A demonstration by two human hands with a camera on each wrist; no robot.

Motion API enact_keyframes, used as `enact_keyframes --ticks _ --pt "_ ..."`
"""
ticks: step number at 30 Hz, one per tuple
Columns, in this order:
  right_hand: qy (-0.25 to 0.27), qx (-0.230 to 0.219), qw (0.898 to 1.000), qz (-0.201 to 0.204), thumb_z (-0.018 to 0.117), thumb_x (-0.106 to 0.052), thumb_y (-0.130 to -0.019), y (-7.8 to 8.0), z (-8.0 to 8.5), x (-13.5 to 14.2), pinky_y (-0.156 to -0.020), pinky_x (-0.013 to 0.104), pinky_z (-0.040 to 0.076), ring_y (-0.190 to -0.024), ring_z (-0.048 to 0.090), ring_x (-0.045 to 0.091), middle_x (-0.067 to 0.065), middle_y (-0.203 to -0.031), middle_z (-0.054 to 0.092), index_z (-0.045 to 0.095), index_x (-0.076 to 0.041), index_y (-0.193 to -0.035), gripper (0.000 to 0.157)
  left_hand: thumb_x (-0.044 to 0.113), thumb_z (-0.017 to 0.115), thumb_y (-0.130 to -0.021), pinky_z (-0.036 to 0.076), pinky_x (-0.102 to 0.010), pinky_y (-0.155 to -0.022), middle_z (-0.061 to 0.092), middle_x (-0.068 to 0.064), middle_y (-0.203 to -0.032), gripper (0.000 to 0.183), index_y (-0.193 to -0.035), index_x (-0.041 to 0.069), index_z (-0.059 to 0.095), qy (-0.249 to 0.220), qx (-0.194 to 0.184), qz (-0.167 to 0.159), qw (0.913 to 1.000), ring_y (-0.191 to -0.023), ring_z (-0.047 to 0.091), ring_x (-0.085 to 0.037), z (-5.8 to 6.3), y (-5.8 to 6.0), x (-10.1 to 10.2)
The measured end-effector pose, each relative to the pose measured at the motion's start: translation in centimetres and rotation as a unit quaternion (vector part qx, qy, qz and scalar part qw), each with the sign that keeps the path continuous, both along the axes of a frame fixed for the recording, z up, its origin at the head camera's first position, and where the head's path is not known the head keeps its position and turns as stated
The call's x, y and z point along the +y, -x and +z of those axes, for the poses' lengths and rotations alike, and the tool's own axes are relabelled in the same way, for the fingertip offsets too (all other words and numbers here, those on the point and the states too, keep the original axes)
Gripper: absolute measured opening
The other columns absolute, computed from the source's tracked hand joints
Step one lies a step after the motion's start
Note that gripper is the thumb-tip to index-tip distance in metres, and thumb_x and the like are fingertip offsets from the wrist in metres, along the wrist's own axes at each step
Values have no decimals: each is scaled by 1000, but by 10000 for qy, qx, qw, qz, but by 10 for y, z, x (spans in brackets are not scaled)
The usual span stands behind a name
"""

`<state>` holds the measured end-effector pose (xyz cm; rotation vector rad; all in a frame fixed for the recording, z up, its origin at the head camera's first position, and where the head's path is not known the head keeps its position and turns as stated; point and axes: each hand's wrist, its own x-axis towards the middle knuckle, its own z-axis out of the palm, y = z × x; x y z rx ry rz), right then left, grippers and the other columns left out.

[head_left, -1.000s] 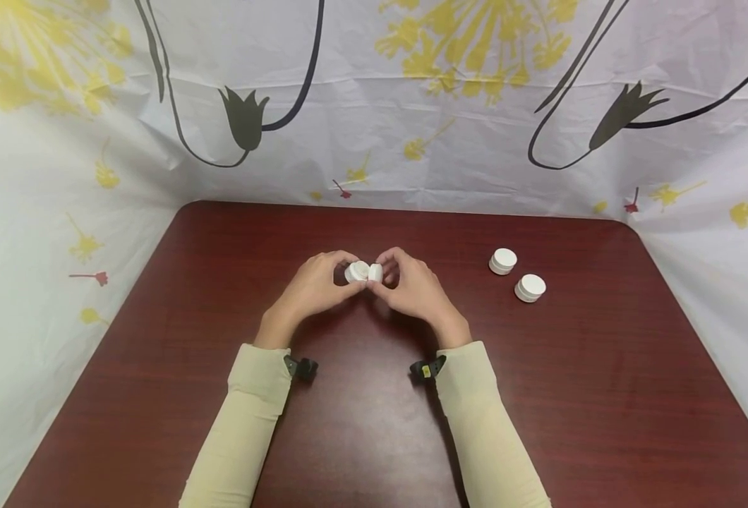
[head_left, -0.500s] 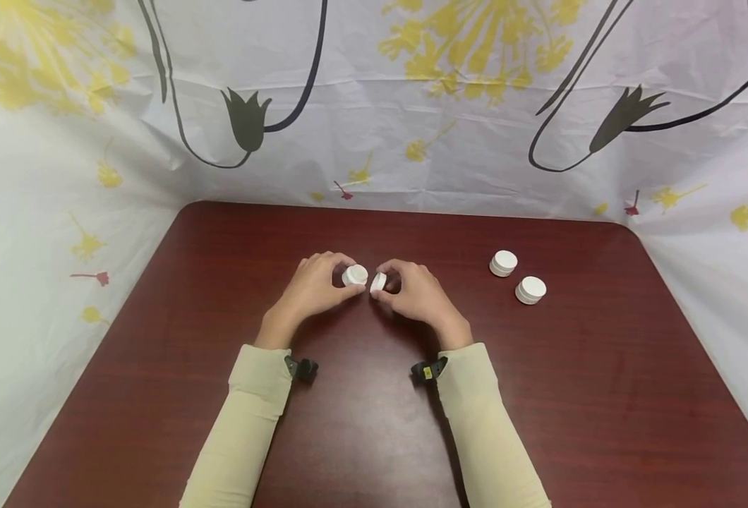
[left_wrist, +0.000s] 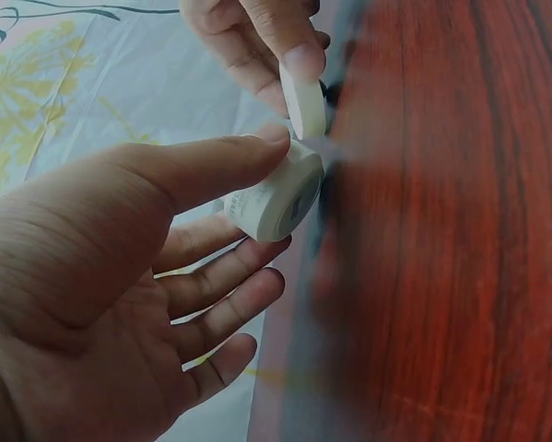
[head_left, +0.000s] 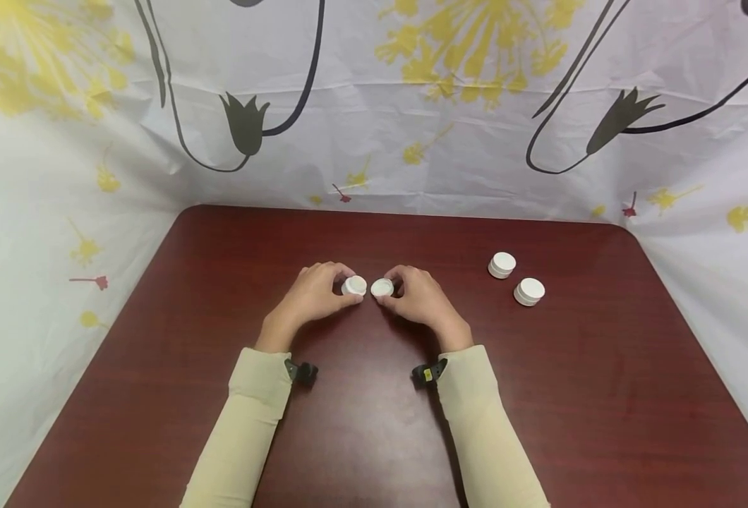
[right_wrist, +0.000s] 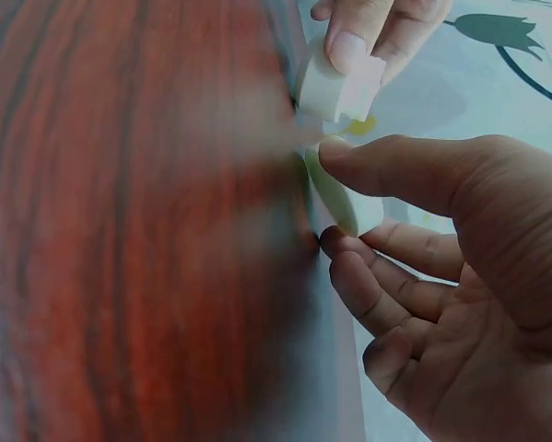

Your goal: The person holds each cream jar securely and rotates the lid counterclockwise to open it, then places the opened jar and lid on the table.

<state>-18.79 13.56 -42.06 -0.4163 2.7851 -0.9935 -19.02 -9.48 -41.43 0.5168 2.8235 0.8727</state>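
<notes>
Near the middle of the table, my left hand pinches a small white jar between thumb and fingers. Its narrower neck shows bare in the right wrist view, where the jar stands above the lid. My right hand pinches that round white lid by its edge, its hollow inner side facing up in the head view. A narrow gap parts lid and jar there. In the left wrist view the thumb presses the jar from one side, with the other fingers spread below.
Two white lidded jars, a farther one and a nearer one, stand on the dark red-brown table to the right of my hands. A white flowered sheet hangs behind the table and along its sides.
The lid has come away from the jar and turned from edge-on to hollow side up. Both hands have drawn slightly apart and come a little nearer. The two other jars stay put.
</notes>
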Motion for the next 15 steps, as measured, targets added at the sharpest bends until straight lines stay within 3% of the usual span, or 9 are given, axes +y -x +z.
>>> enact_keyframes --ticks 9,15 --pt "-337 20 9994 122 83 -22 -90 -1 -2 -2 -92 43 52 -101 64 24 10 -113 71 72 -6 -121 36 35 86 -88 42 -52 -111 78 -6 -120 46 -126 12 74 72 -117 44 9999 -118 68 -28 -2 1 -1" --pt "-324 8 9994 139 82 -22 -91 -1 -1 -2 -95 45 54 -106 67 26 11 -115 73 68 -5 -130 45 36 86 -88 43 -53 -111 77 -6 -120 46 -126 12 74 122 -159 -10 9998 -117 68 -27 -2 1 0"
